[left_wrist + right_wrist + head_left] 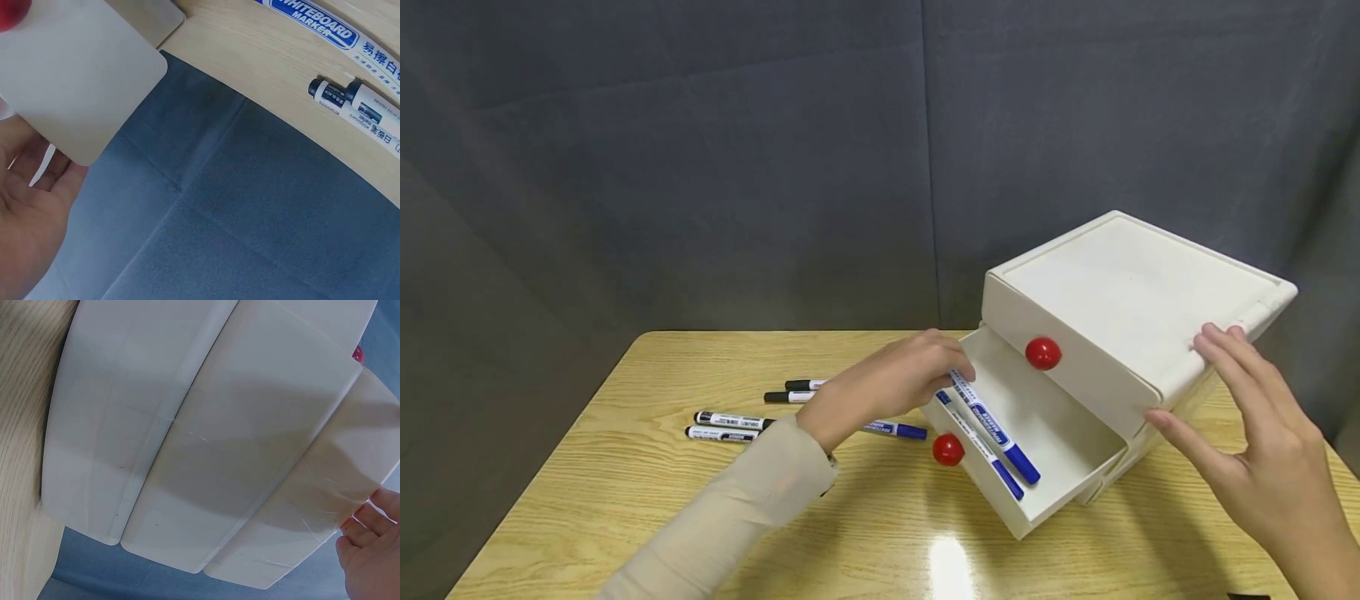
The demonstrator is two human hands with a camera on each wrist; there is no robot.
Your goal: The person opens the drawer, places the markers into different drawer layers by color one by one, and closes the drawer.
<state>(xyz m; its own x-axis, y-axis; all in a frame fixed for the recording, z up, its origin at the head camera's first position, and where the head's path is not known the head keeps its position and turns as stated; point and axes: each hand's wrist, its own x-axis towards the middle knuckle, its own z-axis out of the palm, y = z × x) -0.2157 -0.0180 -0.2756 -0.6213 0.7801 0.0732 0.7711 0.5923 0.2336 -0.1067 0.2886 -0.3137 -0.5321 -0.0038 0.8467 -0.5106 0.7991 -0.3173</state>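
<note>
A white drawer cabinet [1138, 283] stands on the right of the table, its pulled-out drawer [1067, 417] carrying a red round knob [948, 449]. My left hand [910, 375] reaches over the drawer's left end, its curled fingers at the upper end of a blue whiteboard marker [988, 423]. Beside that marker, along the front wall, lies a second blue marker [981, 446]. In the left wrist view, the drawer wall [81, 75] partly hides the left hand's fingers. My right hand [1273, 425] rests with spread fingers on the cabinet's right top edge, thumb near the front corner.
Left of the drawer, several black markers [730, 421] and another blue marker [895, 429] lie on the wooden table [625, 500], some partly behind the left arm. A closed upper drawer [1090, 362] with a red knob [1043, 353] overhangs the open one. A dark curtain [775, 167] hangs behind.
</note>
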